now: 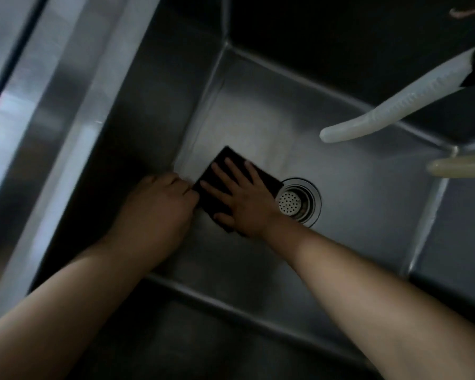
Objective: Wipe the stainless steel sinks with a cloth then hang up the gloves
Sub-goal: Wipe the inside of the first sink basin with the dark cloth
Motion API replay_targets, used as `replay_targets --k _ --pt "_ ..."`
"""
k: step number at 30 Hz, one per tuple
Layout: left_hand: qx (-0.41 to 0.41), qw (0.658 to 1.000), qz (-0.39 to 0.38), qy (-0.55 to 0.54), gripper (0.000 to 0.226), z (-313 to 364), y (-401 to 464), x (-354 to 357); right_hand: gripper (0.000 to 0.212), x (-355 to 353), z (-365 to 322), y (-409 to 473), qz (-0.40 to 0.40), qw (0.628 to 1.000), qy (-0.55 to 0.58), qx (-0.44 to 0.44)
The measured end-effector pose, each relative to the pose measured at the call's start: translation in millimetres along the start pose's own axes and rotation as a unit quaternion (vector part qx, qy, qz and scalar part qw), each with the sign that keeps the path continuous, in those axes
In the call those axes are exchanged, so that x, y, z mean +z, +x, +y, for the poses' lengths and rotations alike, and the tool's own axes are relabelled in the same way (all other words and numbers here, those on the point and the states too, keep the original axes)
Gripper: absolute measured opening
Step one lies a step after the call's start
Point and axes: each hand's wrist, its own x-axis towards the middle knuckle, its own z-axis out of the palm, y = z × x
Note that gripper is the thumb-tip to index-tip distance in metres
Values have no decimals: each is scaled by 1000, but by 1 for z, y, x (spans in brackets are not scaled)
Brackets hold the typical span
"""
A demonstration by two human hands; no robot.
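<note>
head view: a deep stainless steel sink (340, 165) fills the frame, seen from above, with its flat rim (52, 111) running along the left side. both bare forearms reach down into the basin from the lower edge of the picture.

the dark cloth (225, 163), folded to a rough square, lies flat on the sink floor near the floor's left edge, close to the crease where the left wall meets the floor. its right corner sits just beside the round drain strainer (298, 200), which is set near the middle of the floor; whether cloth and strainer touch cannot be told.

the right hand (242, 198) lies palm down on top of the cloth with fingers spread and straight, pressing it against the floor rather than gripping it. the left hand (162, 204) is curled into a loose fist at the cloth's left corner, fingertips pinched at the edge of the fabric; it seems to be holding that corner, though the dim light makes the grip hard to confirm.

two pale, limp glove fingers hang into view over the right side of the basin: the longer glove finger (395, 108) slants down from the upper right corner of the frame, and the shorter glove finger (461, 167) pokes in from the right edge just below it. both hang well apart from the hands and the cloth. the far wall of the sink is in deep shadow.
</note>
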Motion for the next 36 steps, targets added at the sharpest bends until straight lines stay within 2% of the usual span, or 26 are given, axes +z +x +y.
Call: replay_targets --k 4,9,16,21,25,29,33,36 --pt "-17 1000 -11 7 21 -1 4 0 68 -19 44 62 21 998 -16 57" --pt "-29 999 -11 -7 28 2 10 2 68 -33 108 83 50 990 -16 128" --pt "-14 1000 8 7 13 15 19 3 70 -32 173 13 51 975 -9 214" --pt "-11 1000 22 -8 18 26 23 6 68 -14 186 -75 35 951 3 306" --pt "-12 1000 0 -15 22 28 23 7 69 3 171 -148 -6 927 37 374" --pt "-34 999 -12 -14 21 21 22 3 78 12 124 -198 -40 910 49 409" --pt "-70 997 5 -26 19 11 22 -2 80 21 63 -226 -62 926 51 370" --pt "-80 996 11 -32 12 5 22 -4 74 30 22 -229 -57 951 33 302"
